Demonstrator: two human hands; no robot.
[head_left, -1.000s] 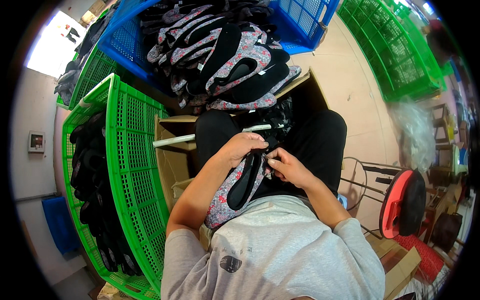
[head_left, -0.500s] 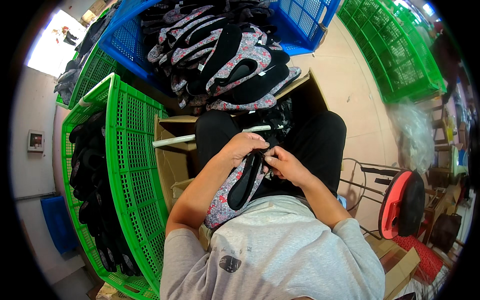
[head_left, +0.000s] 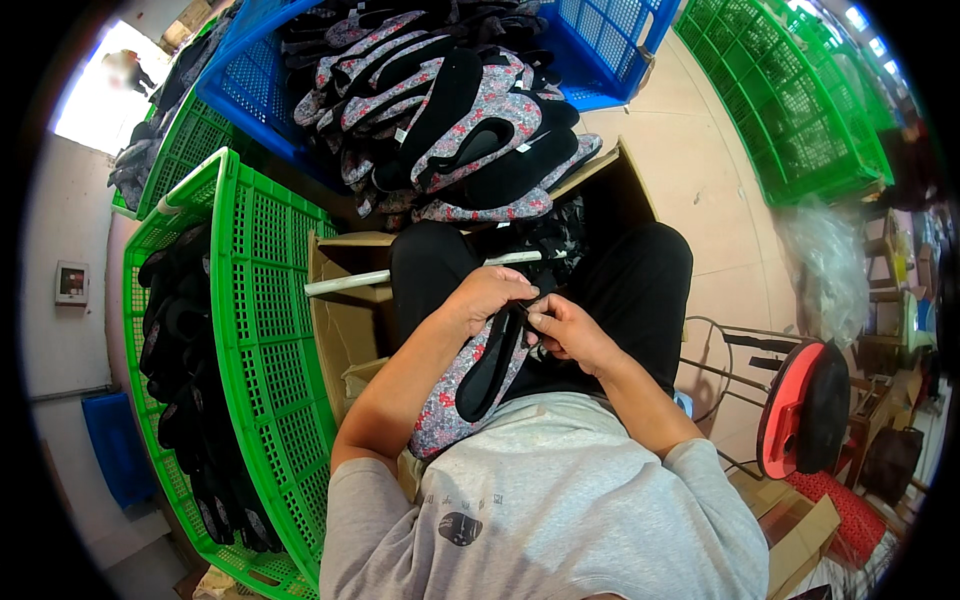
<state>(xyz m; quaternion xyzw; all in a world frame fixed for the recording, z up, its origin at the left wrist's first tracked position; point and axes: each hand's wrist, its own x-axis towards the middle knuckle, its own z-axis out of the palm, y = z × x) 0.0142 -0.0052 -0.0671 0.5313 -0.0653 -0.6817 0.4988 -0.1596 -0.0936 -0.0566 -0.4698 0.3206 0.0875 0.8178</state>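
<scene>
A blue crate (head_left: 610, 60) at the far side is heaped with floral shoe uppers (head_left: 450, 110), grey-pink outside and black inside. To the left a green crate (head_left: 270, 340) is filled with dark pieces, and more green crates (head_left: 790, 110) are stacked at the far right. An open cardboard box (head_left: 345, 320) is seen between the left crate and the black-trousered knees, with a white rod (head_left: 400, 275) laid across it. A red-and-black stool (head_left: 800, 410) stands at the right.

In the lap one floral upper (head_left: 470, 385) is held. Its long axis runs from the near left, by the left forearm, up to the far right, where both hands meet. The left hand (head_left: 490, 295) is curled over its far end from above, fingers pressed together. The right hand (head_left: 565, 335) is set just right of that end, thumb and forefinger pinching what looks like its black edge or a small strap; which one cannot be told. Both hands lie equally close to that tip.
</scene>
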